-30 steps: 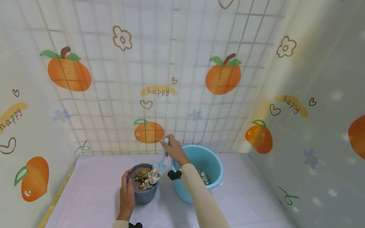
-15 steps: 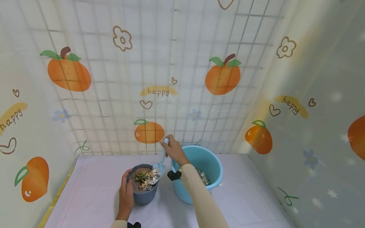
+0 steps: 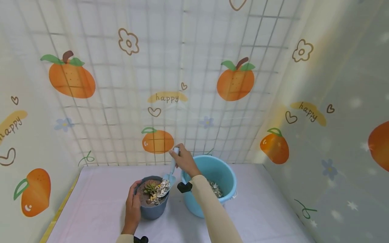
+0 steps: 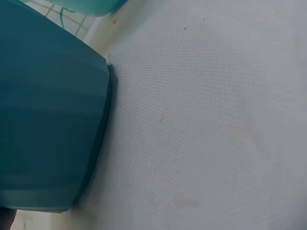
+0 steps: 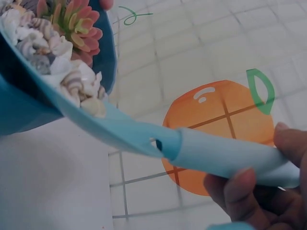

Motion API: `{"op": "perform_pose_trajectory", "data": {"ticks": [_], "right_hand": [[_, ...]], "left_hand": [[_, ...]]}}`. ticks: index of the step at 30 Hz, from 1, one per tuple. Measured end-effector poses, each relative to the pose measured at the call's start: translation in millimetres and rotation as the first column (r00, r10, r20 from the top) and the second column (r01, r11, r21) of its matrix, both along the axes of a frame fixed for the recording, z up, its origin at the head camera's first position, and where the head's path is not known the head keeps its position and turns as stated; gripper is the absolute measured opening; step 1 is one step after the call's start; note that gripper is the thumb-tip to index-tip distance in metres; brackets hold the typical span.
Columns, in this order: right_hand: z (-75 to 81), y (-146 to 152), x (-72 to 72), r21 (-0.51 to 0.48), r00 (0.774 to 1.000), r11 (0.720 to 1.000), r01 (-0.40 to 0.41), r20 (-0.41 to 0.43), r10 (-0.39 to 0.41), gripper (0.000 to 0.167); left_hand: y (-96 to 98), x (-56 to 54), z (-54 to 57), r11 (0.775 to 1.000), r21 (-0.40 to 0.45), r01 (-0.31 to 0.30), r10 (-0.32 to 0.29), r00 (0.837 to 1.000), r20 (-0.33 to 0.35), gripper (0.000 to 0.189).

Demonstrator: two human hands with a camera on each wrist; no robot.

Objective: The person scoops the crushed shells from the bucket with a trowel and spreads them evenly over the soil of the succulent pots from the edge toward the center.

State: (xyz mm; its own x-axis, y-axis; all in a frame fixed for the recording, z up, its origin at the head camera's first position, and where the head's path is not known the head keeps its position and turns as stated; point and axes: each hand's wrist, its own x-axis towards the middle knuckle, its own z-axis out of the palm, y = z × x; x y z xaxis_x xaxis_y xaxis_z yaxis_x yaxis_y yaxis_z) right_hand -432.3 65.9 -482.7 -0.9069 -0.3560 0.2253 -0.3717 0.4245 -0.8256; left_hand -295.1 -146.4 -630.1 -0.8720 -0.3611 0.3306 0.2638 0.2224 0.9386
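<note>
My left hand (image 3: 132,207) holds the grey-blue flowerpot (image 3: 153,212) by its left side, fingers along the rim. A rosette succulent (image 3: 150,186) with reddish leaf tips grows in the brown soil inside. My right hand (image 3: 184,160) grips the handle of a light blue trowel (image 5: 225,153), its blade slanting down over the pot's right rim. White and striped seashells (image 5: 62,67) lie on the blade, and more lie beside the plant. In the left wrist view the pot wall (image 4: 48,110) fills the left side; hardly any of the hand shows.
Right of the pot stands a light blue bucket (image 3: 229,172) with shells (image 3: 216,189) at its bottom, partly hidden by the right forearm. A white cloth covers the table (image 3: 97,202). Behind it hangs a printed curtain (image 3: 200,108) over a wire grid.
Shells have slid a little off the trowel into the pot, towards the succulent. The pot and left hand have shifted slightly left and nearer. The right hand keeps its grip on the trowel.
</note>
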Motion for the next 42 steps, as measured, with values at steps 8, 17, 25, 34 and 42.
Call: {"op": "perform_pose_trajectory", "data": {"ticks": [8, 17, 25, 34, 42], "right_hand": [[-0.8, -0.7, -0.4, -0.055, 1.000, 0.998, -0.008, 0.003, 0.008, 0.043], [-1.2, -2.8, -0.1, -0.112, 0.999, 0.993, -0.029, -0.037, 0.025, 0.040], [-0.8, -2.8, -0.4, -0.168, 0.997, 0.984, -0.051, -0.072, 0.039, 0.041], [-2.0, -4.2, 0.6, -0.201, 0.995, 0.979, -0.037, -0.099, 0.017, 0.042], [-0.3, -4.8, 0.6, -0.241, 0.992, 0.969, -0.052, -0.123, 0.022, 0.037]], "left_hand": [[-0.4, 1.0, 1.2, 1.000, 0.001, 0.008, -0.008, 1.000, -0.016, 0.048], [0.3, 0.1, 1.4, 1.000, -0.003, 0.007, -0.007, 0.999, -0.033, 0.048], [-1.2, -0.8, 1.7, 1.000, 0.006, 0.009, -0.009, 1.000, -0.003, 0.051], [-2.4, -1.4, 1.8, 1.000, 0.000, 0.008, -0.008, 1.000, 0.008, 0.051], [-5.5, -4.4, 1.0, 0.999, -0.007, 0.037, -0.037, 0.999, 0.001, 0.053]]}}
